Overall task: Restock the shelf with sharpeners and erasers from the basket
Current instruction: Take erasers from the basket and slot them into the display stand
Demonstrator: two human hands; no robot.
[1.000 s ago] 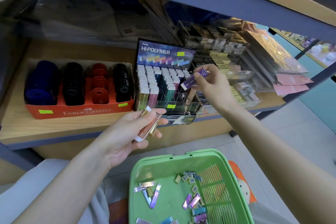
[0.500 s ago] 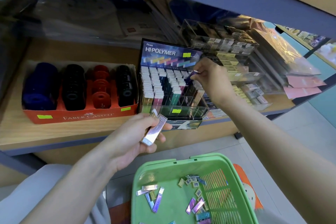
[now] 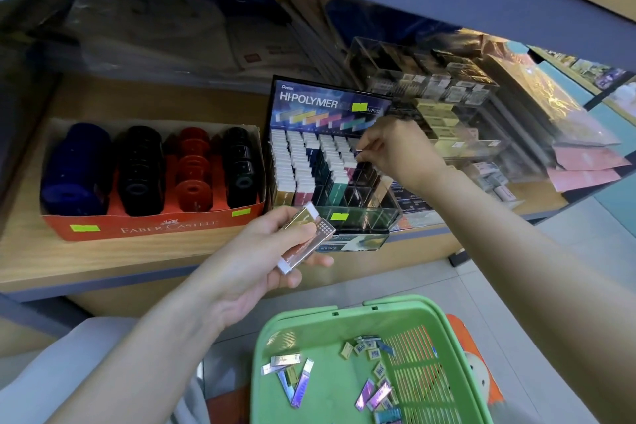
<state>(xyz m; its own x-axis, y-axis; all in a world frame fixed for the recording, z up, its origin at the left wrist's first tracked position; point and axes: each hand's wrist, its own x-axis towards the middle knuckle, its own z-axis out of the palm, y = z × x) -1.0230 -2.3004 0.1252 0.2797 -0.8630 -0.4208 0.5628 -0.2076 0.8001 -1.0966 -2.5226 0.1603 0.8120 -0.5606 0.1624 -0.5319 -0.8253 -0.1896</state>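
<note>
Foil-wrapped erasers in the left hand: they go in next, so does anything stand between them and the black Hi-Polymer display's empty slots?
Partly. The right hand reaches over the right-hand columns of the black Hi-Polymer display, pinching a slim eraser there. The empty front slots nearest the foil-wrapped erasers show nothing in the way.

"Pentel HI-POLYMER" on the eraser display [image 3: 330,103], "FABER-CASTELL" on the orange box [image 3: 168,225] just left of that display

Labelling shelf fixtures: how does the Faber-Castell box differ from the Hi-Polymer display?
Faber-Castell box is a low orange tray; Hi-Polymer display is dark with a tall header card. The box holds round sharpeners lying in rows; the display holds slim erasers standing upright. Both sit on the shelf, with yellow-green stickers.
</note>
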